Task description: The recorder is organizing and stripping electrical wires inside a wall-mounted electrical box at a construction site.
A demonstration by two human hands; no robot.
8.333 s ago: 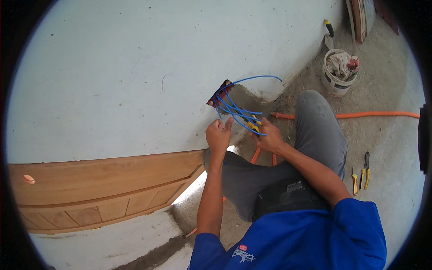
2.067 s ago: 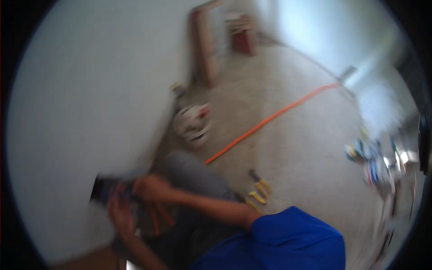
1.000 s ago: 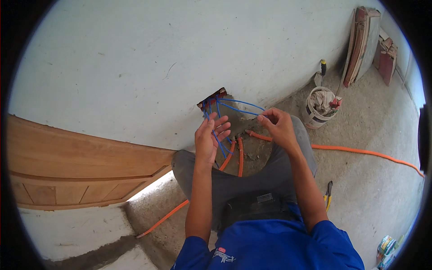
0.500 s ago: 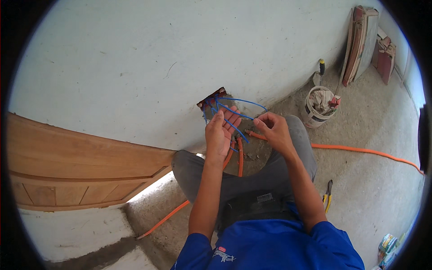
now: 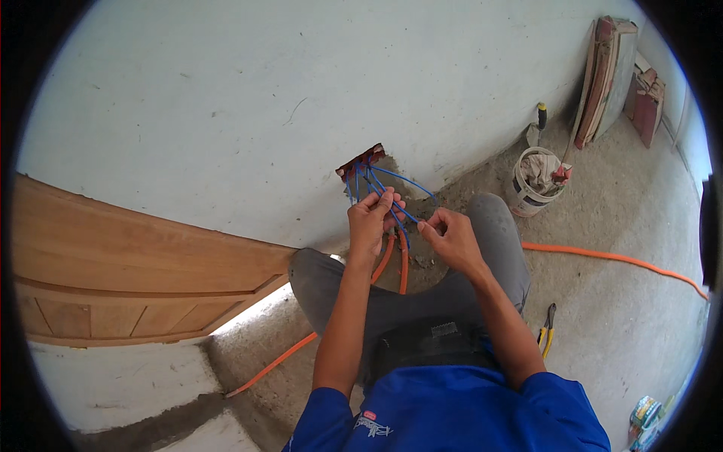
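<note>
The left hand (image 5: pixel 370 220) is closed around a bunch of blue wires (image 5: pixel 376 184) that come out of a red wall box (image 5: pixel 360 161) low in the white wall (image 5: pixel 226 113). The right hand (image 5: pixel 450 238) pinches one of those wires just beside it. Orange conduit (image 5: pixel 403 264) runs down below the hands, a bucket (image 5: pixel 535 181) stands by the wall, and pliers (image 5: pixel 547 328) lie on the floor (image 5: pixel 617 316).

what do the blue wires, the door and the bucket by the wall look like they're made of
Blue wires: thin, smooth, bending in loops, so probably plastic-coated; the core is not visible. Door: wood with warm brown grain and raised panels, seemingly varnished. Bucket: pale and smeared; likely plastic, though the look leaves it open. The left hand and right hand hold the wires.
</note>
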